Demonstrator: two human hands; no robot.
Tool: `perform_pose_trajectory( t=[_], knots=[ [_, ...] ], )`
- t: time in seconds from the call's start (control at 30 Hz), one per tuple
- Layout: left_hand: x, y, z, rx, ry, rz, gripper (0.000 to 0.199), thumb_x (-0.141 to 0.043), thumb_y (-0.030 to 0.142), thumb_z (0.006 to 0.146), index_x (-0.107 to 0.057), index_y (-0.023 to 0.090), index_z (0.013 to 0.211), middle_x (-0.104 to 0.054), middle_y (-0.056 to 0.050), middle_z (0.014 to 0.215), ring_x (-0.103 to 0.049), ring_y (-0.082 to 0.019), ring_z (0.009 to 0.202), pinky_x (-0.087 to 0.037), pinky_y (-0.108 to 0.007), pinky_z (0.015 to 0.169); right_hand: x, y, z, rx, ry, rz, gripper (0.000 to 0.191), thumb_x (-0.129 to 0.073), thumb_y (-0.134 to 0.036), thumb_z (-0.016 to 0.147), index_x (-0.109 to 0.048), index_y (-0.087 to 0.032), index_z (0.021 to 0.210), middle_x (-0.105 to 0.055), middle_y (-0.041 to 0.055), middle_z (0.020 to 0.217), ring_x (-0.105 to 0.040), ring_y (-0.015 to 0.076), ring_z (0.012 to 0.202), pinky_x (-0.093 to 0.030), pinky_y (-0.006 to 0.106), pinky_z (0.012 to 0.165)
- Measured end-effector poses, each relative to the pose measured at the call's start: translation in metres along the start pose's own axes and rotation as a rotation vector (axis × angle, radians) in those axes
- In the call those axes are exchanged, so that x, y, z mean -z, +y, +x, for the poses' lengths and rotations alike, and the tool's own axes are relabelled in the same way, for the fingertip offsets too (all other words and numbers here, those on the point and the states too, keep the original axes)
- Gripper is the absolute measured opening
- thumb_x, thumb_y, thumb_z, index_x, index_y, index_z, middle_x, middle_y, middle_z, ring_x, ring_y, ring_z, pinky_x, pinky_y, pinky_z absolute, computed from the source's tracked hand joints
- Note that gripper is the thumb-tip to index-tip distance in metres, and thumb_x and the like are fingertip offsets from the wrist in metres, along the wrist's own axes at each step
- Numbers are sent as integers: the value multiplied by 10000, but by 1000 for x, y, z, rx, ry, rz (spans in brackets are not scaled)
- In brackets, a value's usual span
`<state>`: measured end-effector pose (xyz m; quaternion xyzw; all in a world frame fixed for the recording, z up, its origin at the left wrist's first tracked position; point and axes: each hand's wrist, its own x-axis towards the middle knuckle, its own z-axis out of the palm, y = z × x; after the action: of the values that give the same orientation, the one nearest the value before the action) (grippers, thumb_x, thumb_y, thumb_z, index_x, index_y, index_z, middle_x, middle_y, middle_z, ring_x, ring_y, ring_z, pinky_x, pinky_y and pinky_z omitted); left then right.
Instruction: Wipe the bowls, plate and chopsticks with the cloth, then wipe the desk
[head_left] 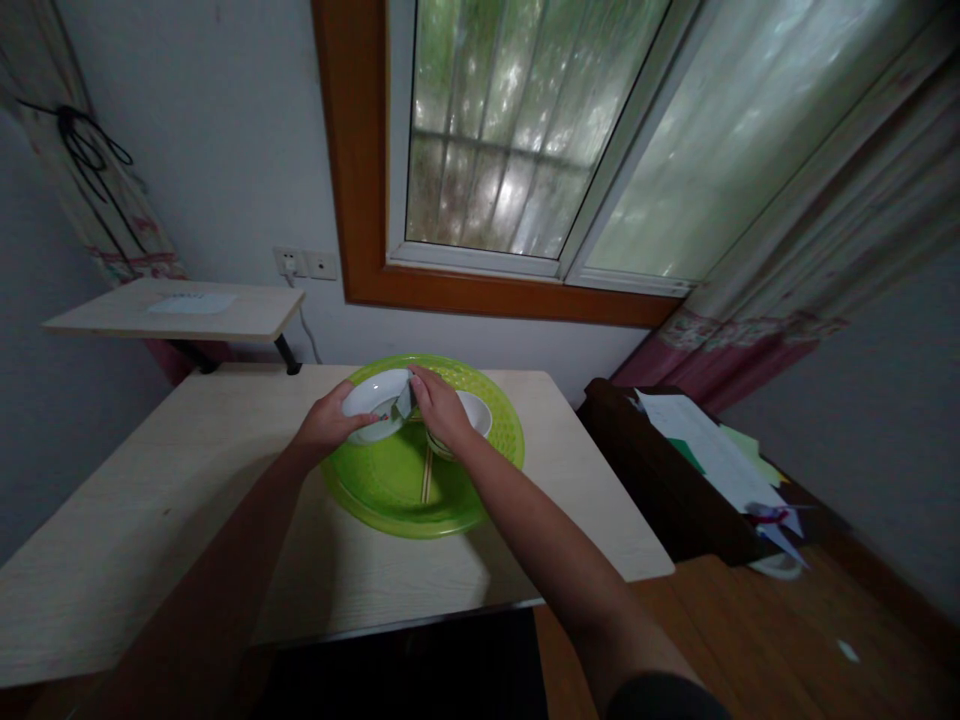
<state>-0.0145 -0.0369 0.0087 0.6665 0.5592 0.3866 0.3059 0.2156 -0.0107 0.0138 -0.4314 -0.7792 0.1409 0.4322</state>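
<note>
My left hand [330,424] grips the left side of a white bowl [369,396], its thumb over the rim. The bowl is tilted above a round green tray [375,510]. My right hand [441,402] is closed on a small pale cloth or paper [405,400] at the bowl's right inner side. Behind my right hand, another white bowl [478,412] stands on the tray, partly hidden, with perhaps more bowls under it. Chopsticks [427,476] lie on the tray, pointing toward me.
The tray rests on a pale wooden table [225,440]. A raised shelf [262,312] stands at the table's back left. Wall sockets [306,264] and a window [510,140] are behind. Right of the table, papers [705,450] lie on a dark cabinet [645,490].
</note>
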Motion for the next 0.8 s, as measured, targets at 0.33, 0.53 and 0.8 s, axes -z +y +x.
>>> perform_pose_trajectory(
  t=[0.33,0.53,0.8],
  knots=[
    [1,2,1,-30,-34,-74,650,-799,554,647,-643,190,1163,-709,-42,995,-664,-282,948,-542,-357,812,-4,-25,-7,299,-110,-121,497,-393,-372,1063,-453,-215,1531,-437,83,1595,-319,221,1524,-281,470,1265],
    [1,-2,2,4,42,-240,543,-826,522,608,-608,191,978,-669,-14,862,-639,-242,839,-537,-346,735,-7,-41,-9,495,-237,-139,527,-407,-371,1064,-373,-242,1574,-341,49,1651,-163,207,1575,-206,482,1292],
    [0,-1,4,76,142,-556,662,-917,451,527,-567,177,1018,-681,-19,912,-656,-213,794,-531,-318,701,-10,-11,-4,141,-88,75,628,-328,-503,1065,-291,-203,1615,-233,72,1687,-212,205,1563,-195,440,1296]
  ],
)
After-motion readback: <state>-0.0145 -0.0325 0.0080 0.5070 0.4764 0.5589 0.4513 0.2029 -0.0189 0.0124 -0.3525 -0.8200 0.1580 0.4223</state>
